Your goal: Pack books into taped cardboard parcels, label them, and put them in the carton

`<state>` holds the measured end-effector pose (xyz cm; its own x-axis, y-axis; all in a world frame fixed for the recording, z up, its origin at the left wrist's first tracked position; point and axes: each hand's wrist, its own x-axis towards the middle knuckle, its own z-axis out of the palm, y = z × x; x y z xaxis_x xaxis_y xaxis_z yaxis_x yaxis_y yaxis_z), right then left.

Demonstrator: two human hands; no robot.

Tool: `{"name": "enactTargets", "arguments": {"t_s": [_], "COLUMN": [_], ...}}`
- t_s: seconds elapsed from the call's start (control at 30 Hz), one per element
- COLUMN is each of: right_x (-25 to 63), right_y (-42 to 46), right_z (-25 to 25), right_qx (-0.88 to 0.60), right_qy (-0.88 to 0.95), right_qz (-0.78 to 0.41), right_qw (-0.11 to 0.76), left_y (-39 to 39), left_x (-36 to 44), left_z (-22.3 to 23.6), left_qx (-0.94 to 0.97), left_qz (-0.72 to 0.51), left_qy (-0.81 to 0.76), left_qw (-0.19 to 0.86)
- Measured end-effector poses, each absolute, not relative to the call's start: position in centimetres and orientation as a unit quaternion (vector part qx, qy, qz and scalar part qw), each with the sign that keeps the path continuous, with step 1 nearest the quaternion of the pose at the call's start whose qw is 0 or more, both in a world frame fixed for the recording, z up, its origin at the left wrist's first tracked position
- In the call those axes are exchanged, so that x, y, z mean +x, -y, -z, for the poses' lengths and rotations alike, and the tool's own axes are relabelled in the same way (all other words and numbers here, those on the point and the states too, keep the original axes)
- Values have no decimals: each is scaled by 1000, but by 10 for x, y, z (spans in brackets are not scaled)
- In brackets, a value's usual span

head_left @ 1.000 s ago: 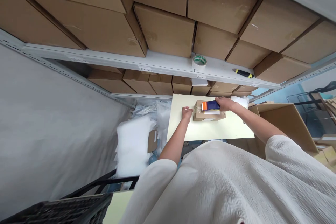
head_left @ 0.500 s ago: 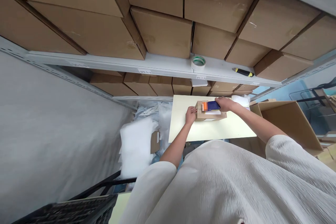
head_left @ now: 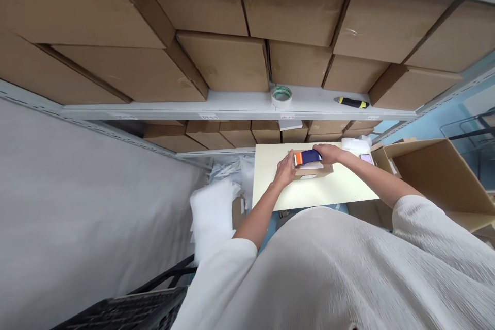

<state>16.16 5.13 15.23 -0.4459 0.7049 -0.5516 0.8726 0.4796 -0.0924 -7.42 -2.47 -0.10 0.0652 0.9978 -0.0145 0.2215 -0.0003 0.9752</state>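
Observation:
A small brown cardboard box (head_left: 320, 171) with white labels sits on the pale tabletop (head_left: 270, 198). Above its top, my right hand (head_left: 328, 154) is closed around a dark blue and orange tape dispenser (head_left: 308, 157), whose orange end points left toward the box's left end. My left hand (head_left: 285, 169) rests against that left end, fingers stretched out along the cardboard close to the dispenser's tip. Its fingertips are partly blurred, and any tape under them is too small to make out.
A shelf (head_left: 240, 104) of large cartons crosses above, holding a tape roll (head_left: 281, 96) and a yellow-black utility knife (head_left: 351, 102). White foam sheets (head_left: 212, 214) stand left of the table. At right are an open carton (head_left: 436, 175) and a phone (head_left: 365, 158).
My left hand has come rightward and up against the box's left end. The dispenser remains in my right hand, its orange end now near the left fingers. The view has shifted slightly.

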Motion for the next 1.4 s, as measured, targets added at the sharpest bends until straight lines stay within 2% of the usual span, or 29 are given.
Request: {"name": "enactTargets", "arguments": {"t_s": [0.33,0.6,1.13,1.4], "right_x": [180,274,423,421], "right_y": [-64,-66,-57,-48], "right_z": [-147,-169,-142,-118], "right_qx": [473,481,509,529], "right_qy": [-821,-812,-796,-784], "right_qz": [204,178,174,148], "right_qw": [245,277,277,289], "left_y": [15,10,6,2], "left_x": [-67,-71,-73,-75], "left_z": [4,-1,8,15], "left_qx": [646,740,738,740], "left_qz": [-309,-91,-54,-70], "left_qy": [-581,-586,-600,-597], "left_qw": [386,317,304,303]}}
